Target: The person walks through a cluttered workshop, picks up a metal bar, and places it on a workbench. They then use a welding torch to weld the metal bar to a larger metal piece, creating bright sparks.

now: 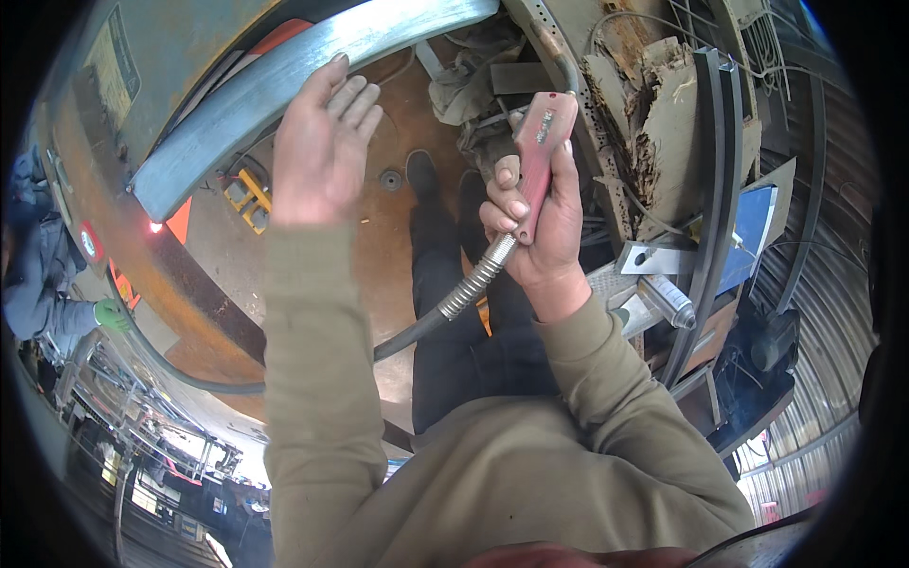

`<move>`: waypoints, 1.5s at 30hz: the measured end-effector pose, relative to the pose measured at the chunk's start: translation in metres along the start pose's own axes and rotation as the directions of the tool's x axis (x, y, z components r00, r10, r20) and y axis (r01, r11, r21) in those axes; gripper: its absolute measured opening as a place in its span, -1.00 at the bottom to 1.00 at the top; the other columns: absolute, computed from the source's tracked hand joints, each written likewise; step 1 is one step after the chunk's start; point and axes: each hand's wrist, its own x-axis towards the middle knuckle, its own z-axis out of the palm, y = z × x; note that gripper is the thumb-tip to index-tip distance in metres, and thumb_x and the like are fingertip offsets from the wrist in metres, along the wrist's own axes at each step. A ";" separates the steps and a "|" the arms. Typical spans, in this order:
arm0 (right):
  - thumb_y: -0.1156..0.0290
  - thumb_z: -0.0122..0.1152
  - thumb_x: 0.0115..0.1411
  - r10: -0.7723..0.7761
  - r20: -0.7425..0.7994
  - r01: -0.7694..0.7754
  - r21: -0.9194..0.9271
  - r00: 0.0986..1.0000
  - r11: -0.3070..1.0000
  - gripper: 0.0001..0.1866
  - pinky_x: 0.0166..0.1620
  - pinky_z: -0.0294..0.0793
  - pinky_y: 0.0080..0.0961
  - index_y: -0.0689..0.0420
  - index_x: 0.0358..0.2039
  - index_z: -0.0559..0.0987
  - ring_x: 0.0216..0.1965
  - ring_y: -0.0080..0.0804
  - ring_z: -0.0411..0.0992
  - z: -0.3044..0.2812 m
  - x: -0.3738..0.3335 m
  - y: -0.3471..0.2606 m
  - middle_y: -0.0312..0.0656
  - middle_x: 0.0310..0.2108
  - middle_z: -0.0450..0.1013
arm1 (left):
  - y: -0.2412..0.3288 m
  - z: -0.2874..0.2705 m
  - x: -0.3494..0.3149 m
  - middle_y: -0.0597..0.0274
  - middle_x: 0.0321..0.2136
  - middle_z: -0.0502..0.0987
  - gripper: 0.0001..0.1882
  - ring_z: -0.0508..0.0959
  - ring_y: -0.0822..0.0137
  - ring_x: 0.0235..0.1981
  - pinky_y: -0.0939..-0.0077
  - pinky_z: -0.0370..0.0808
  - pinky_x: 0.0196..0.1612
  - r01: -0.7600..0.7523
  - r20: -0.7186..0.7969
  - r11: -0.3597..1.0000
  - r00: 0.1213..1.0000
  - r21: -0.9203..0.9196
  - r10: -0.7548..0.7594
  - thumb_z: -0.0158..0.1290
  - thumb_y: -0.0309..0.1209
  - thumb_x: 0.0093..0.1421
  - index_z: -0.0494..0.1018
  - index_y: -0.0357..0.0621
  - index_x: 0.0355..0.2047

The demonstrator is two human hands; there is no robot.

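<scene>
My right hand is wrapped round the red handle of a MIG welding torch. Its bent metal neck points away from me, and a spring sleeve leads from the handle into a thick dark cable. The cable runs left behind my left forearm. My left hand is held up with fingers stretched out and nothing in it. Beyond it lies a curved, bare metal bar; the fingertips overlap its near edge, and I cannot tell whether they touch it.
On the right stand a shelf with torn, flaking board, upright dark steel bars and a spray can. A yellow tool lies on the floor to the left. A person with a green glove is at far left.
</scene>
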 end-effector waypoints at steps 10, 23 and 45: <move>-0.08 -0.04 0.50 -0.300 -0.136 0.086 -0.776 0.944 0.624 -0.52 -0.61 0.35 -0.61 0.13 0.01 0.35 -0.67 -0.58 0.34 0.043 0.022 -0.003 -0.24 -0.52 0.42 | -0.133 -0.054 -0.100 0.09 -0.27 0.68 -0.75 0.68 0.17 -0.22 0.36 0.58 -0.09 -0.206 0.560 0.546 0.537 0.812 -0.631 0.25 -0.31 0.26 0.62 -0.23 -0.16; -0.07 0.01 0.48 -0.315 -0.236 -0.127 -0.936 0.919 0.329 -0.55 -0.66 0.30 -0.67 0.10 -0.01 0.40 -0.71 -0.61 0.33 0.034 0.069 -0.004 -0.28 -0.59 0.39 | -0.085 -0.067 0.088 -0.02 0.42 0.15 -0.30 0.08 -0.06 0.50 -0.04 -0.11 0.56 -0.438 0.227 0.846 0.829 -0.304 0.511 -0.02 -0.48 0.29 0.09 -0.22 0.43; 0.05 0.12 0.47 -0.370 -0.230 -0.115 -0.944 0.900 0.308 -0.48 -0.56 0.32 -0.67 0.20 0.20 0.38 -0.64 -0.69 0.31 0.022 0.104 -0.005 -0.37 -0.56 0.38 | -0.062 -0.049 0.075 -0.07 0.38 0.24 -0.28 0.20 -0.02 0.46 0.01 0.07 0.56 -0.316 0.173 0.851 0.892 -0.420 0.417 -0.11 -0.70 0.18 0.17 -0.27 0.40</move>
